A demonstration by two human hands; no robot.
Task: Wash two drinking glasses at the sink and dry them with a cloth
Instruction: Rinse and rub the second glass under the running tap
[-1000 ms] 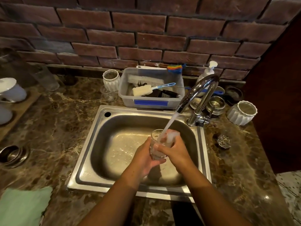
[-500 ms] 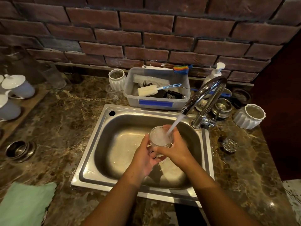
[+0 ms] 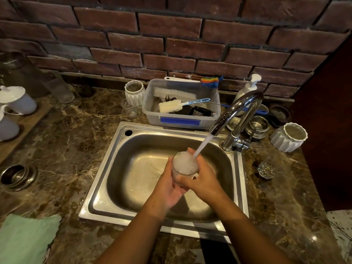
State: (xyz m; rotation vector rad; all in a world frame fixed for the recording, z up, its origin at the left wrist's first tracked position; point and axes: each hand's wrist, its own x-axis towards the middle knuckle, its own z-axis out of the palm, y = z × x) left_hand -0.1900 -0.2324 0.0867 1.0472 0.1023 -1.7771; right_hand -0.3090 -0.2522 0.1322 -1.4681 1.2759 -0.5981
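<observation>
While water [image 3: 203,144] froths white, glass [image 3: 182,169] brims.

Clutter on a marbled brown surface [image 3: 76,134] below a brick wall [image 3: 171,35].
At back centre, a clear plastic tub [image 3: 152,119] with a blue label, holding a white bristle brush [image 3: 174,93] and a sponge wand [image 3: 169,106] on a blue handle; rainbow scrubber [image 3: 209,81] at its back right corner. Just left of the tub, 1 white ribbed pot [image 3: 134,93]; a 2nd ribbed pot [image 3: 288,138] far right. White pump bottle [image 3: 247,88] by the wall, stacked steel bowls [image 3: 257,126] in front. Far left, 2 white lidded cups [image 3: 17,99] on a wooden tray [image 3: 28,122]; nested steel bowls [image 3: 17,177] nearer the front.
</observation>
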